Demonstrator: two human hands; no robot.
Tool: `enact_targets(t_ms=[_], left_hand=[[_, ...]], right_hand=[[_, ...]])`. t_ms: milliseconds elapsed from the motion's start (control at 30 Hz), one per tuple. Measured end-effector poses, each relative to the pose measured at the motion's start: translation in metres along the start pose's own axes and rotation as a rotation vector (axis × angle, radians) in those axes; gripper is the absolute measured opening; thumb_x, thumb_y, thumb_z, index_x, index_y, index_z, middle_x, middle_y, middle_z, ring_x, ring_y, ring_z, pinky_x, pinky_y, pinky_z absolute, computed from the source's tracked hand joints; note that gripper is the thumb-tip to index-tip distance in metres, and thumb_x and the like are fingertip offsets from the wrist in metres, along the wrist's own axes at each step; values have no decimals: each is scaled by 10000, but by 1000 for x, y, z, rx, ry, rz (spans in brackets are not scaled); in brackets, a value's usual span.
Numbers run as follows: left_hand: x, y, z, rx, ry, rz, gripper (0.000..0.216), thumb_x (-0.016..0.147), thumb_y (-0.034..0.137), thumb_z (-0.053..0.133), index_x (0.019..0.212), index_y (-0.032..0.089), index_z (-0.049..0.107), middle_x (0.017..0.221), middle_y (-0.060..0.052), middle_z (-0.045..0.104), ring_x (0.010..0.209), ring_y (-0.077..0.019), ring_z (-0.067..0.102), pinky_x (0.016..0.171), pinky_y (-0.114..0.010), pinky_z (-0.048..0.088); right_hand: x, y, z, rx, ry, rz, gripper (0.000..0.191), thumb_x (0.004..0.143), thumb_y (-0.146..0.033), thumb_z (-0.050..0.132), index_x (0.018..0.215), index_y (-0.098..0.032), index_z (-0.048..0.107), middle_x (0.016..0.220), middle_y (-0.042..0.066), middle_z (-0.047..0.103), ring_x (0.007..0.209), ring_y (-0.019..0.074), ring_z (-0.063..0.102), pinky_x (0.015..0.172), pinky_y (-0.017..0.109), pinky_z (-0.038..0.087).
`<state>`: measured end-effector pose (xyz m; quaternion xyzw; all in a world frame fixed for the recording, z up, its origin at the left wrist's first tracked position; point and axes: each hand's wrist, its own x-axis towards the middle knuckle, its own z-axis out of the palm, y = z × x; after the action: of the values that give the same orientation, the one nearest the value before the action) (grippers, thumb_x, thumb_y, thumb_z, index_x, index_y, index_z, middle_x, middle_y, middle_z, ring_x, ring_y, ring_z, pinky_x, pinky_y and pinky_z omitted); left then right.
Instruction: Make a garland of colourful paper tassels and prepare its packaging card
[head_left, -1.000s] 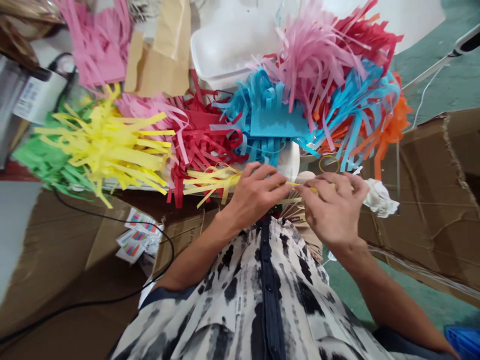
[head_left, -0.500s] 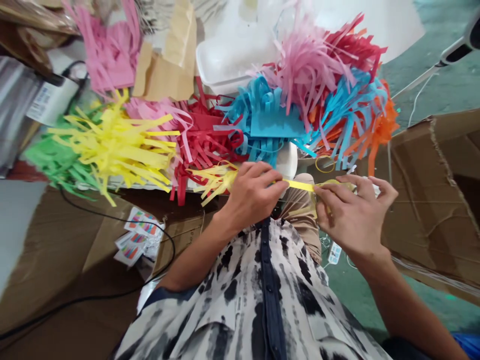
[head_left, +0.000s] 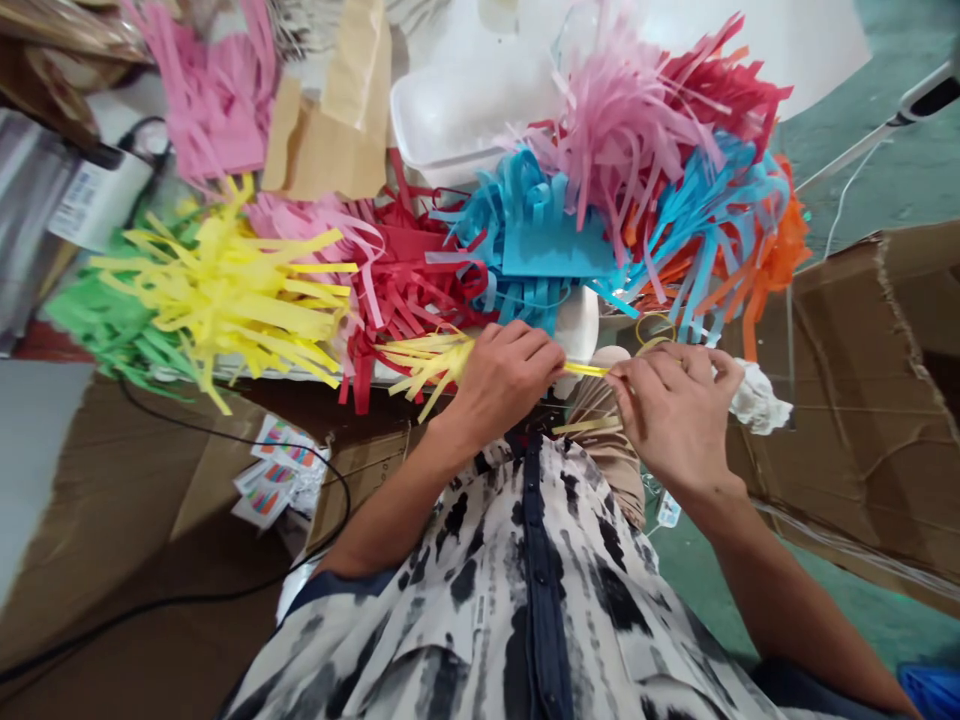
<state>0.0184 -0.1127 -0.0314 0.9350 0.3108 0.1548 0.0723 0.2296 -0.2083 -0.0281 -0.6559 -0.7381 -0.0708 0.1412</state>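
Observation:
My left hand (head_left: pixel 506 385) is closed around a bundle of yellow fringed paper (head_left: pixel 427 362) whose cut strips fan out to the left. From that fist a narrow yellow paper strip (head_left: pixel 587 370) runs right to my right hand (head_left: pixel 675 415), which pinches its other end. The two hands sit close together just above my lap, at the near edge of a table piled with paper tassels. A yellow rubber band (head_left: pixel 654 328) lies just beyond my right hand.
Fringed paper piles cover the table: yellow (head_left: pixel 225 290), green (head_left: pixel 90 320), red (head_left: pixel 405 280), blue (head_left: pixel 540 240), pink (head_left: pixel 622 120), orange (head_left: pixel 780 250). A white foam tray (head_left: pixel 457 110), crumpled white paper (head_left: pixel 757 400), brown cardboard (head_left: pixel 862 400), a black cable (head_left: pixel 225 590) and small printed cards (head_left: pixel 274 475) lie around.
My right hand had pulled the yellow strip out to the right half a second ago; it has now come back in close to my left hand. The left hand stayed put.

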Motion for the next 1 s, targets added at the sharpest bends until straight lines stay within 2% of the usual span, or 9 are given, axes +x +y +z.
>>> enact_targets(t_ms=[100, 300, 400, 500, 567, 633, 767, 867, 1000], left_hand=[[-3, -6, -2, -13, 24, -62, 216, 1071, 367, 585, 966, 210, 692, 995, -55, 746, 980, -250, 594, 821, -424, 367], [0, -6, -12, -79, -7, -234, 180, 1015, 340, 664, 896, 206, 676, 991, -54, 718, 1018, -270, 584, 857, -418, 360], [2, -4, -12, -101, -8, -277, 104, 989, 302, 689, 950, 206, 696, 1023, -55, 737, 1039, -270, 595, 879, -423, 365], [1, -1, -6, -127, 59, -154, 138, 1018, 216, 634, 1085, 260, 746, 1102, -33, 782, 1101, -260, 616, 954, -456, 365], [-3, 0, -1, -108, 118, -44, 233, 1032, 166, 594, 1101, 303, 770, 1103, -5, 806, 1096, -243, 635, 993, -477, 360], [-7, 4, 2, -65, 168, 23, 250, 1022, 147, 590, 1105, 291, 777, 1088, -4, 816, 1076, -242, 653, 1011, -493, 370], [-15, 15, 2, -21, 203, 112, 210, 990, 181, 614, 1134, 221, 762, 1126, -45, 806, 1136, -274, 676, 1147, -548, 364], [-21, 25, 3, -31, 251, 154, 154, 990, 191, 636, 1073, 225, 761, 1086, -27, 811, 1100, -246, 702, 1240, -558, 322], [-31, 34, 10, -11, 274, 152, 139, 1009, 180, 642, 1076, 229, 755, 1020, -15, 815, 1061, -215, 724, 1242, -527, 344]], right_hand=[[1, 2, 0, -8, -39, 58, 205, 1060, -314, 529, 958, -207, 671, 957, 87, 729, 1042, 300, 592, 958, 461, 289], [11, 3, -5, 46, -124, 81, 226, 1047, -343, 521, 927, -203, 652, 914, 89, 734, 1035, 319, 590, 919, 459, 290], [12, 3, -6, 53, -119, 100, 210, 1033, -348, 547, 942, -199, 664, 923, 92, 736, 1040, 325, 595, 916, 462, 299], [9, 4, -3, 70, -48, 69, 152, 1033, -293, 572, 1036, -222, 706, 994, 76, 758, 1074, 309, 611, 933, 465, 306], [5, 6, 0, 85, 13, 4, 148, 1029, -244, 589, 1083, -257, 726, 1029, 46, 780, 1115, 289, 628, 962, 467, 310], [1, 6, 2, 65, 70, -62, 154, 1014, -216, 617, 1090, -276, 737, 1030, 22, 798, 1135, 274, 643, 992, 470, 314], [-9, -3, -1, -32, 117, -118, 189, 964, -221, 675, 1136, -267, 740, 1092, 26, 816, 1159, 283, 660, 1052, 491, 330], [-16, -15, -5, -24, 141, -112, 192, 946, -252, 710, 1136, -258, 737, 1146, 32, 819, 1172, 296, 691, 1083, 517, 349], [-24, -26, -2, 7, 160, -149, 160, 956, -214, 734, 1094, -294, 737, 1100, -6, 834, 1109, 275, 741, 1042, 513, 385]])
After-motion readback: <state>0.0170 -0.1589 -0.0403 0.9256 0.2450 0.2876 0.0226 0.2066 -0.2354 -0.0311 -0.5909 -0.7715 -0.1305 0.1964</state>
